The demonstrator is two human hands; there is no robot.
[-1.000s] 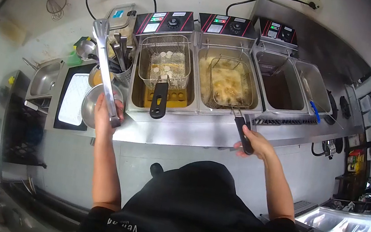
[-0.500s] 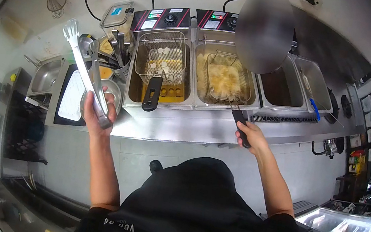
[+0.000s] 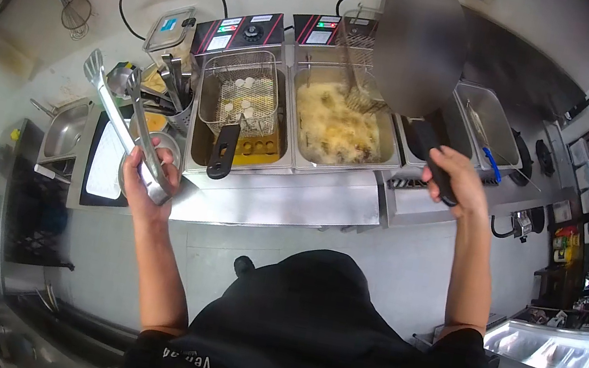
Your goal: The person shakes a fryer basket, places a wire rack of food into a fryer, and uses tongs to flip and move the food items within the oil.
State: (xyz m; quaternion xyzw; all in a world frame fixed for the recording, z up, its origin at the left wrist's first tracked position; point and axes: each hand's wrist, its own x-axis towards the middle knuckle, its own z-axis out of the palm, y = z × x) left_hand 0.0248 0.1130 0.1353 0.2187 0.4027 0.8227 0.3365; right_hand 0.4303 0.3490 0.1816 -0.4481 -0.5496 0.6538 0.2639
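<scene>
Metal tongs [image 3: 133, 126] with parted tips rest in my left hand [image 3: 150, 186], whose fingers wrap round their lower end. My right hand [image 3: 458, 185] grips the black handle [image 3: 436, 162] of a wire frying basket [image 3: 362, 89]. That basket is tilted up over the middle fryer, and a grey blur hides part of it. Below it, food bubbles in pale foaming oil [image 3: 332, 128]. In the left fryer, a second wire basket [image 3: 244, 100] holds several small white round pieces above yellow oil; its black handle [image 3: 222, 151] points toward me.
A metal bowl [image 3: 176, 151] and white tray [image 3: 106, 159] are left of the fryers, near a utensil holder [image 3: 180, 110]. The steel counter edge [image 3: 275, 204] runs before me. A sink [image 3: 67, 132] is at the left. Another vat with a blue-handled tool [image 3: 493, 164] is at the right.
My right hand has moved up and right, lifting and tipping the basket, and the food now lies loose in the middle fryer's oil. The tongs in my left hand have opened wider.
</scene>
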